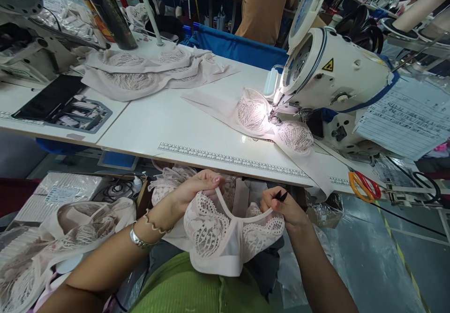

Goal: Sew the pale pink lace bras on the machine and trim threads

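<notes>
Off table edge [140, 151] — lace bra [232, 245]

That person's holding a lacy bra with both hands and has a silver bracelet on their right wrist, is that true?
Not quite: the head view shows the silver bracelet on the left wrist. The left hand and right hand do hold the lacy bra.
</notes>
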Motion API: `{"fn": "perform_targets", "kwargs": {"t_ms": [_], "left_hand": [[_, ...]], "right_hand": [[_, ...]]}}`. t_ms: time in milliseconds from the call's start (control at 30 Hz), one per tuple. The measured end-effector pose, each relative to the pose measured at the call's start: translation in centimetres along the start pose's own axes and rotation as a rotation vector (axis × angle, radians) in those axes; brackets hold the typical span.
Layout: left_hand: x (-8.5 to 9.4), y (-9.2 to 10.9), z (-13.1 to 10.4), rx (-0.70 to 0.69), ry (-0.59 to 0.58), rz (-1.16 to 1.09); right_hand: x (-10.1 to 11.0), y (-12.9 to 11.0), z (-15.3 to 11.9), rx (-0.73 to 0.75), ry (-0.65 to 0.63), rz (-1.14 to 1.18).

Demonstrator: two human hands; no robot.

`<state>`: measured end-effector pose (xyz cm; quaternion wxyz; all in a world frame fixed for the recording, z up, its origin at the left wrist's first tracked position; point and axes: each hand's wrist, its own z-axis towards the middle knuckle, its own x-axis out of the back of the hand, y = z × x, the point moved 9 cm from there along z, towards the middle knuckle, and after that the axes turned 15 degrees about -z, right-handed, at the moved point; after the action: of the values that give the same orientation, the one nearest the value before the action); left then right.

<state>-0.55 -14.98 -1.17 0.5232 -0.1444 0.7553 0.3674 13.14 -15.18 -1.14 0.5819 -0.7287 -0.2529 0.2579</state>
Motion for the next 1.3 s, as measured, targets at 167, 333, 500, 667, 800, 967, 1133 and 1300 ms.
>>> {"fn": "perform_targets", "kwargs": {"t_ms": [167, 333, 500, 667, 800, 967, 1133, 1300], "left_hand": [[-0.7, -0.5, 0.6, 0.035, 0.015, 0.019], [-2.0, -0.8, 2.3, 0.099, -0.006, 0.072], [-5.4, 4.3, 2.6, -0.270, -0.025, 0.609], [-11.1, 5.3, -1.2, -0.696, -0.082, 1.150], [-11.9, 1.2, -2.0, -0.713, -0.187, 1.413], [-9.3, 0.1, -1.5, -0.745, -0.020, 1.554], [-8.8, 0.1, -1.2, -0.780, -0.024, 1.627], [-7.6, 1.7, -1.3, -0.822, 0.093, 1.497]], "right_hand": [[-1.3, -1.6, 0.1, 0.040, -0.138, -0.550], [-4.5, -5.5, -0.2, 0.325, -0.183, -0.715], [-2.9, -8.9, -4.0, 0.423, -0.140, -0.403], [0.9, -10.3, -6.6, 0.322, 0.234, -0.356], [1.4, -7.7, -5.5, 0.097, 0.431, -0.505], [0.6, -5.3, -4.2, 0.038, 0.549, -0.629], [-0.9, -5.7, -3.7, 0.181, 0.575, -0.754], [-1.4, -7.2, -4.5, 0.426, 0.700, -1.141]]}}
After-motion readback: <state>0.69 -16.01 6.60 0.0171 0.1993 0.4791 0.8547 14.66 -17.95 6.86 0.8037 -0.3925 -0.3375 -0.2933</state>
